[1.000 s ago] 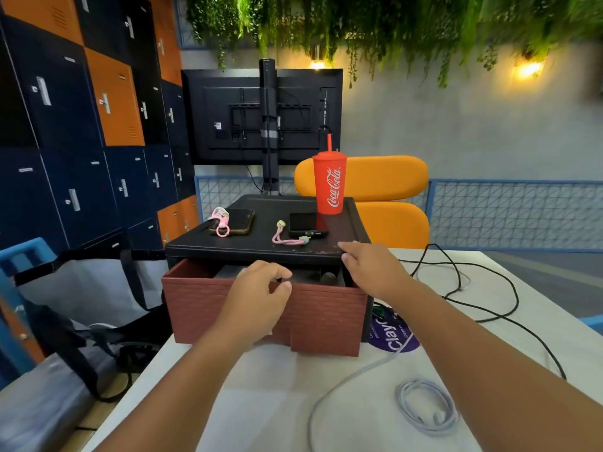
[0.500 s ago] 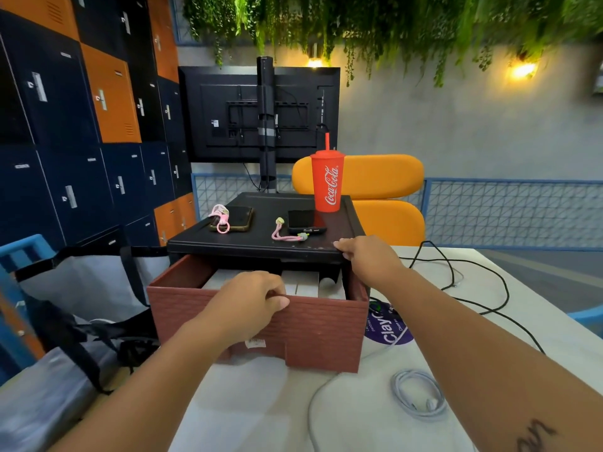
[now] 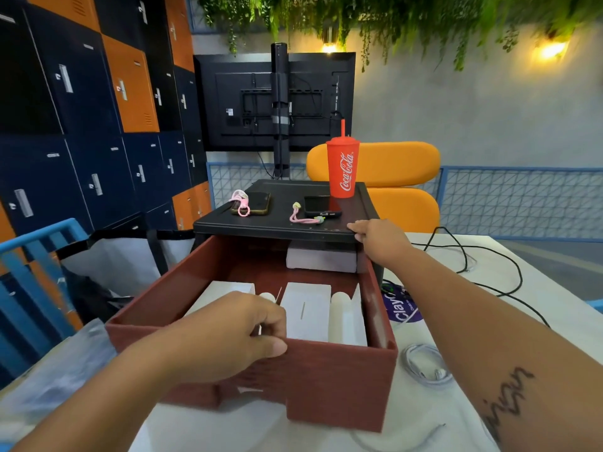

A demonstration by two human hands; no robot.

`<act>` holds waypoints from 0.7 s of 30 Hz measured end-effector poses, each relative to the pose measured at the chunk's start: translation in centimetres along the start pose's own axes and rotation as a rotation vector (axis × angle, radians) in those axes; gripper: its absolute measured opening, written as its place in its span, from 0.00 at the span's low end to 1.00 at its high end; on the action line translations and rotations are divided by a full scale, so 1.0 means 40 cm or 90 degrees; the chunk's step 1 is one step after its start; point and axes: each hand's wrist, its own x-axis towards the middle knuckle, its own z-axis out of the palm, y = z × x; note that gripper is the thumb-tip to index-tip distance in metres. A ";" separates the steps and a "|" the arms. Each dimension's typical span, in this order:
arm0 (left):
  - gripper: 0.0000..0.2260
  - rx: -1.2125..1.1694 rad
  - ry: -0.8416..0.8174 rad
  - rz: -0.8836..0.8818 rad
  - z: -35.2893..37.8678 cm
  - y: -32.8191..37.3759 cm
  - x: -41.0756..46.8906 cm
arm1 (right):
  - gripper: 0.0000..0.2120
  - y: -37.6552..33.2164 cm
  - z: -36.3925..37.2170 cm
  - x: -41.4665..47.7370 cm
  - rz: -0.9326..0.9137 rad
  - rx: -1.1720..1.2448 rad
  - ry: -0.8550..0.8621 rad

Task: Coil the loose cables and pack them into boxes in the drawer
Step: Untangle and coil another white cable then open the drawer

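Head view: left hand (image 3: 225, 334) gripping red drawer (image 3: 339, 380) front, pulling; right hand (image 3: 380, 238) flat, open, bracing black cabinet top (image 3: 280, 223) against sliding

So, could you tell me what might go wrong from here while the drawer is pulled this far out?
The red cup stands near the back right corner of the black cabinet top; a jolt could tip it beside the two phones. The drawer looks far out, held only by the left hand while the right hand braces the top, so it may drop free. The coiled white cable lies just beside the drawer and could snag.
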 end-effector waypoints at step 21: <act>0.18 0.109 -0.168 -0.112 0.008 -0.005 0.307 | 0.23 -0.018 0.005 -0.037 -0.011 0.025 0.010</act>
